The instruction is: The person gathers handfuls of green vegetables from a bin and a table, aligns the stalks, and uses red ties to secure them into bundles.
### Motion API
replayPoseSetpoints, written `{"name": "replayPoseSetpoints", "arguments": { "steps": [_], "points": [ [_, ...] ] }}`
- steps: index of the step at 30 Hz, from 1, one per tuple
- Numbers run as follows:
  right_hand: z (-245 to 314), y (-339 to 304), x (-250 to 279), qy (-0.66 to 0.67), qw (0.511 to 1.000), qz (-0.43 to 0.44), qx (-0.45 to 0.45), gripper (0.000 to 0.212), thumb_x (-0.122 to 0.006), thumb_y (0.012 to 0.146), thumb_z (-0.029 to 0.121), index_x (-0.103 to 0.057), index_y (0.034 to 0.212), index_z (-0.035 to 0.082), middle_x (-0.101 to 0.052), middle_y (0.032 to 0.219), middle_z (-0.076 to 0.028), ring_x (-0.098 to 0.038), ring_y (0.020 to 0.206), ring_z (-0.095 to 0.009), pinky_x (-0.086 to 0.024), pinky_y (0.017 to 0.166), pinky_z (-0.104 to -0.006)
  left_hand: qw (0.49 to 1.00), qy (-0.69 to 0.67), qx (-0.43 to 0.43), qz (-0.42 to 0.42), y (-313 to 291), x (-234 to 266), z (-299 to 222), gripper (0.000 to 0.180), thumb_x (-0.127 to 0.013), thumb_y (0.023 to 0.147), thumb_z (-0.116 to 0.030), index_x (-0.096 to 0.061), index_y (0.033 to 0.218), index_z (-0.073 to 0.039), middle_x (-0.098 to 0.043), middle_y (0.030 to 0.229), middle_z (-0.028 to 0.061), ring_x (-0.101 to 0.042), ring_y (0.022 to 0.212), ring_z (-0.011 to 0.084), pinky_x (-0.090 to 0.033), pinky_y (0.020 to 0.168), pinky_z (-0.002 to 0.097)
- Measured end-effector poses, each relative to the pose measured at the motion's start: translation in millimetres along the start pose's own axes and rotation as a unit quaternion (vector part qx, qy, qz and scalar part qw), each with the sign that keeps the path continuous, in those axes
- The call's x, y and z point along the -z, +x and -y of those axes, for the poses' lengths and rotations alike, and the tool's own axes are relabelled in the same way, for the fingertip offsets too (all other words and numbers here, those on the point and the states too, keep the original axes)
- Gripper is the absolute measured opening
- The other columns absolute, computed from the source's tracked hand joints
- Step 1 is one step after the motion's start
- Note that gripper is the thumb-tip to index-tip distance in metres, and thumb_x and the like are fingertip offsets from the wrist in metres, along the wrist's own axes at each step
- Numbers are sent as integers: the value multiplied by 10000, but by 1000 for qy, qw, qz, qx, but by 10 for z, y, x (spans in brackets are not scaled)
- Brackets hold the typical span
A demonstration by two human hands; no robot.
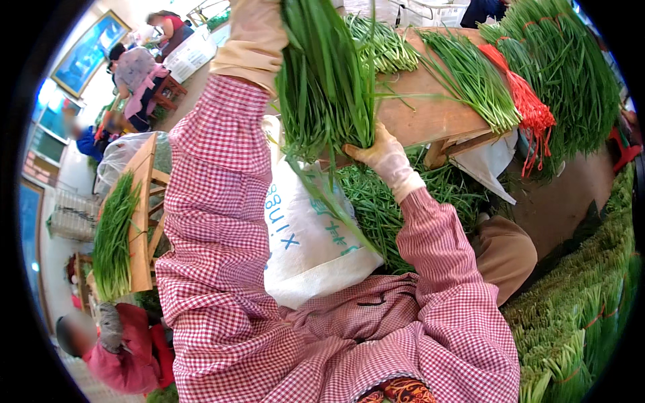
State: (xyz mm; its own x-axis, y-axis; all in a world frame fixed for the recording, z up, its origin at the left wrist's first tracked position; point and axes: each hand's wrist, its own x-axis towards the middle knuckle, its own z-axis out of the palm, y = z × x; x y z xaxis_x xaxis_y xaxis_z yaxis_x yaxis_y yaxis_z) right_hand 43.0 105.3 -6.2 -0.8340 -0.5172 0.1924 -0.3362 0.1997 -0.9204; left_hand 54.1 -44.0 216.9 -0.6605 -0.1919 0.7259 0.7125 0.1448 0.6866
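Note:
A thick bunch of garlic chives (pixel 326 80) hangs in front of me, its long flat green leaves pointing down. My left hand (pixel 252 40), in a pale rubber glove, grips it high up; the fingers are hidden behind the bunch and past the upper edge. Lower down, my right hand (pixel 384 161) closes on the leaf ends, thumb across the front. A white cloth with blue writing (pixel 316 248) covers my lap below the bunch. Loose green leaves (pixel 383 208) lie heaped beside it, under the wooden board.
On the wooden board (pixel 437 101) lie a chive bunch (pixel 470 80) and red plastic ties (pixel 531 111). Large chive stacks (pixel 557 74) rise at the far right; tied bundles (pixel 578 322) fill the near right. Co-workers sit at left, near another chive-laden board (pixel 141 235).

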Motion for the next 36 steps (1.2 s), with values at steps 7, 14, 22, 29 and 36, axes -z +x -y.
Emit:
{"name": "replayPoseSetpoints", "arguments": {
  "steps": [7,14,22,29,36],
  "points": [
    [30,-487,388,161,987,-14,-6,288,-559,860,222,-572,1087,46,-627,864,-18,-517,740,-82,-434,661,-236,999,-20,-6,-35,501,413,-500,286,-601,781,-303,-597,917,-52,-591,886,117,-578,835,240,-508,729,358],
    [-250,-1171,511,-276,959,70,19,306,-483,862,108,-519,1151,16,-623,818,-75,-559,611,-141,-474,570,-267,976,-91,197,12,857,894,-534,303,-587,776,-340,-597,848,-46,-597,747,91,-586,678,216,-501,642,315],
    [-580,-1376,449,-268,942,162,-123,328,-456,798,160,-529,1066,-15,-612,939,-178,-598,818,-328,-487,710,-391,987,58,54,-143,735,794,-430,228,-610,760,-284,-573,816,-66,-564,709,58,-560,649,194,-488,569,316],
    [1103,-544,413,23,956,-12,293,469,-627,754,201,-463,1188,137,-589,961,-82,-600,743,-213,-484,663,-298,988,20,113,-104,913,420,-407,240,-602,757,-300,-571,801,-66,-571,686,60,-564,621,201,-488,570,320],
    [207,-515,-30,-330,936,35,119,223,-602,719,183,-521,890,67,-591,808,-140,-595,747,-292,-477,631,-399,991,-29,124,-28,784,415,-689,245,-593,768,-275,-598,824,-36,-624,781,103,-609,701,227,-523,637,343]
  ]
}}
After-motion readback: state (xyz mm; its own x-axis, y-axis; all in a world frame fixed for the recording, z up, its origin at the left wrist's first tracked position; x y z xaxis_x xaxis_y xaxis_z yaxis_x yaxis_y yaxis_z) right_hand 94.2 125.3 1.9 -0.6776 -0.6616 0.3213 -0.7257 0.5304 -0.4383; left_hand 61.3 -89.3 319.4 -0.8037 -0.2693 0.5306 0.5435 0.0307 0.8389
